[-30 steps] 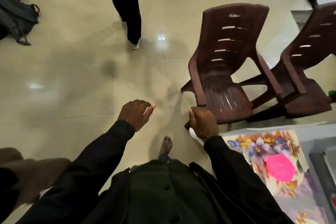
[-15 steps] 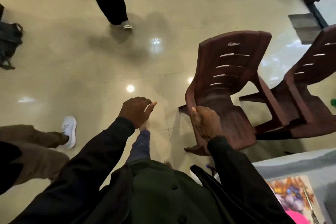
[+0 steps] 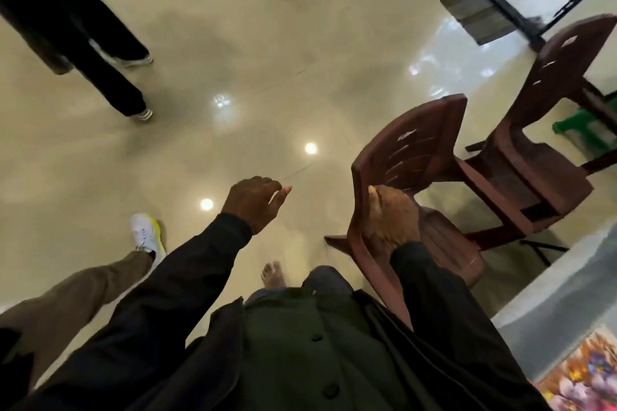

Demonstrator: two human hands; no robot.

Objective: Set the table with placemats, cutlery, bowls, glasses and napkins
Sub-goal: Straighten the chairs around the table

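Far left: a bystander's black trousers (image 3: pixel 100 70) stand on the glossy tiled floor (image 3: pixel 233 60). Lower down, a second bystander's brown trouser leg ends in a white and yellow shoe (image 3: pixel 147 233) planted on the floor.

Left of centre: the left hand (image 3: pixel 253 203) extends forward over the floor from a dark sleeve, back of the hand up. Its fingers are loosely curled and the thumb is straight. It is released, with nothing in its grasp and nothing touching it.

Centre, bottom: the wearer's bare foot (image 3: pixel 273 275) shows on the floor just beyond a dark buttoned jacket.

Right of centre: the right hand (image 3: pixel 390 217), blurred, lies against the side edge of the backrest of a brown plastic chair (image 3: pixel 417 150). Whether it grasps the chair or only overlaps it cannot be told.

Further right: a second brown chair (image 3: pixel 541 150) stands just beside the first, facing the same way. A blurred green object (image 3: pixel 581 130) sits on the floor behind it.

Lower right: the corner of a grey tabletop (image 3: pixel 551 304) enters the frame. One floral placemat (image 3: pixel 581 374) lies flat on it at the bottom right edge, partly cut off and well apart from both hands.
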